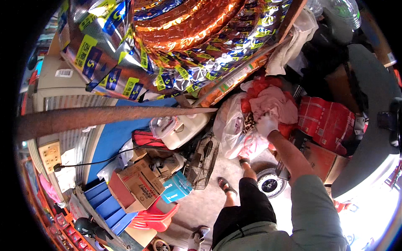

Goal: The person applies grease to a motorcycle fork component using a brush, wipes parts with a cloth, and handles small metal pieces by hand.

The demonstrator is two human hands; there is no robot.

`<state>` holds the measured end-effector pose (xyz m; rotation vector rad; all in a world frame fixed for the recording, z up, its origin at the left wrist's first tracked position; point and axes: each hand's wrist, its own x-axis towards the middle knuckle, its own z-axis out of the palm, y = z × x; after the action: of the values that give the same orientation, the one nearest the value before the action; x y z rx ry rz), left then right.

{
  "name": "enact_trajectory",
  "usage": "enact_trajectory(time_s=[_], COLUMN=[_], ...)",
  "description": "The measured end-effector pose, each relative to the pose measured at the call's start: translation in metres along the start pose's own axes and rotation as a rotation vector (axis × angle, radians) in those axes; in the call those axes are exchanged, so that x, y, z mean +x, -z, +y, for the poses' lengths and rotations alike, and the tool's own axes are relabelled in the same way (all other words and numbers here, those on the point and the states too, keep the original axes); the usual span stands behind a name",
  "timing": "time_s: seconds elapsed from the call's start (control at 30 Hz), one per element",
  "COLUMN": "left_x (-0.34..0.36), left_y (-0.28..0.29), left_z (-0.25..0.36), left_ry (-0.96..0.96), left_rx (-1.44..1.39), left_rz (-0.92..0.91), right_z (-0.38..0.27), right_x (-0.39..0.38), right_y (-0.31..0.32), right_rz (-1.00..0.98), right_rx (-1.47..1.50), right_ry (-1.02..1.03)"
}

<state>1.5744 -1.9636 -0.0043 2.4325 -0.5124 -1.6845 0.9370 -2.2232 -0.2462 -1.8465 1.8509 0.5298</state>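
Observation:
My right hand (266,125), in a white glove, reaches into a bundle of plastic bags at the middle right. Its fingers are closed at the top of a whitish plastic bag (230,132), and part of them is hidden in the folds. Leopard-print material (248,124) shows beside the fingers. Pale pink material (274,102) bulges just beyond the hand, with a red bag (260,85) around it. Whether the pink material is also gripped cannot be made out. My left hand is out of the picture.
Foil-wrapped coils (188,39) overhang the scene, and a rusty bar (117,119) crosses from the left. Below lie a wire cage (204,161), a cardboard box (140,186) and a wheel (271,184). A red package (324,121) stands at right. Another person's foot (201,231) seems to show below.

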Motion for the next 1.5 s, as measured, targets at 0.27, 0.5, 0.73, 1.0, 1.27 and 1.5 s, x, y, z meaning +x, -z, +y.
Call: enact_trajectory(time_s=[0.27, 0.5, 0.73, 1.0, 1.27, 1.5], left_x=[0.024, 0.041, 0.016, -0.005, 0.022, 0.015], left_y=[0.000, 0.011, -0.007, -0.017, -0.023, -0.053], left_z=[0.030, 0.026, 0.038, 0.061, 0.048, 0.099], left_ry=[0.023, 0.052, 0.025, 0.090, -0.031, -0.014], left_rx=[0.018, 0.042, -0.008, 0.008, -0.071, 0.070], left_rz=[-0.057, -0.047, -0.073, -0.035, -0.084, -0.060], right_z=[0.046, 0.027, -0.037, -0.033, 0.012, 0.029], right_x=[-0.047, -0.002, 0.040, 0.046, 0.008, -0.008], right_y=[-0.007, -0.004, 0.001, -0.008, -0.050, -0.081], right_rz=[0.003, -0.011, 0.190, 0.331, 0.653, 0.519], right_rx=[0.109, 0.805, 0.819, 0.993, 2.014, 2.357], right_ry=[-0.407, -0.659, -0.394, -0.689, -0.465, -0.488])
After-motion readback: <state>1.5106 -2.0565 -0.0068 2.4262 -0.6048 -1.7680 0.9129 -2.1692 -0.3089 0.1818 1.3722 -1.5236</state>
